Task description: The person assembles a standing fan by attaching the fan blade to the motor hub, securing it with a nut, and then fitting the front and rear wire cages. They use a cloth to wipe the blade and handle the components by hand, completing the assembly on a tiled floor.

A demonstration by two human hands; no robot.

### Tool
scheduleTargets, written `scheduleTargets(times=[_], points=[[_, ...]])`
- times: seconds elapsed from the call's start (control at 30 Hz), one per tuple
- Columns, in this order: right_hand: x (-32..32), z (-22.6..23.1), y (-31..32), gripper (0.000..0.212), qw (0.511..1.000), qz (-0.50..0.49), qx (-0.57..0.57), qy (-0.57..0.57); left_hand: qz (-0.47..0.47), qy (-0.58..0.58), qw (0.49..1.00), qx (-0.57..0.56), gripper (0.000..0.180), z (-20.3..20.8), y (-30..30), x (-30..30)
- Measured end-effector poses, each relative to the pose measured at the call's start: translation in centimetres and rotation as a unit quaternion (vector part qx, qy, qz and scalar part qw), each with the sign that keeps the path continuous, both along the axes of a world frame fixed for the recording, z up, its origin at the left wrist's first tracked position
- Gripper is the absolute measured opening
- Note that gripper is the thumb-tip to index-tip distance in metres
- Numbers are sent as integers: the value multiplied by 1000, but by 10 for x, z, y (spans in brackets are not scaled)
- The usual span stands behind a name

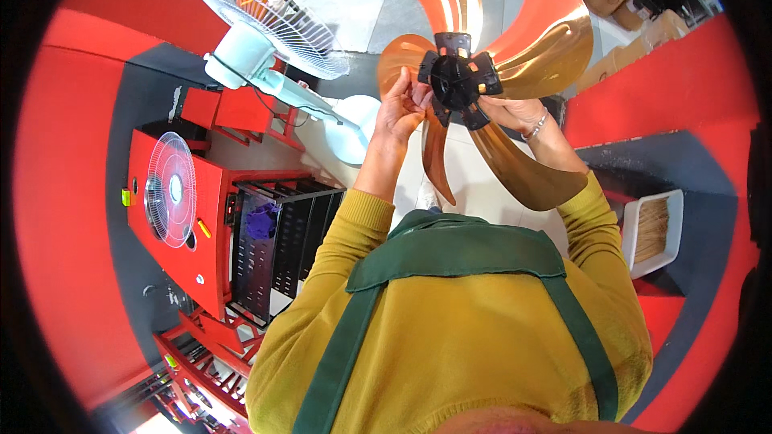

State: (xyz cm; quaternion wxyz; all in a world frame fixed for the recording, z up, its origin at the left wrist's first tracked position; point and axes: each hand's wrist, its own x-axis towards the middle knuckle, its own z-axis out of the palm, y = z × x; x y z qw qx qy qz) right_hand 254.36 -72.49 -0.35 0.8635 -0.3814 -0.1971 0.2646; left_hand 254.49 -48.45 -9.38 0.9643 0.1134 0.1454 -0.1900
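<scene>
From here I see the hands gripping the fan blades (pixel 527 66), held up in front of me. The left hand (pixel 400 111) pinches near the middle, some fingertips tucked out of sight. The right hand (pixel 519 115) goes behind a blade, so I can't tell how its fingers grip. The top of my view cuts off one blade. They are smooth, shiny and coppery, curved like petals around a lumpy black hub (pixel 458 80). The lowest right blade ends close to my mustard knit sleeve (pixel 599 221). On my left, pale floor shows near a mint standing fan (pixel 241 56). A round wire cover (pixel 167 193) rests on the red counter (pixel 213 273).
</scene>
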Motion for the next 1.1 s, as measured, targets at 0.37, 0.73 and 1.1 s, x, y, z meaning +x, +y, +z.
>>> scheduleTargets(times=[0.37,0.73,1.1], points=[[18,32,-53,33,975,-48,-205,64,80,10,997,-14,24,4,-22,73],[160,-55,-32,27,986,112,-119,43,164,10,986,12,22,-76,-35,148],[313,-57,-8,24,955,248,-138,85,240,122,832,486,58,-14,-14,175]])
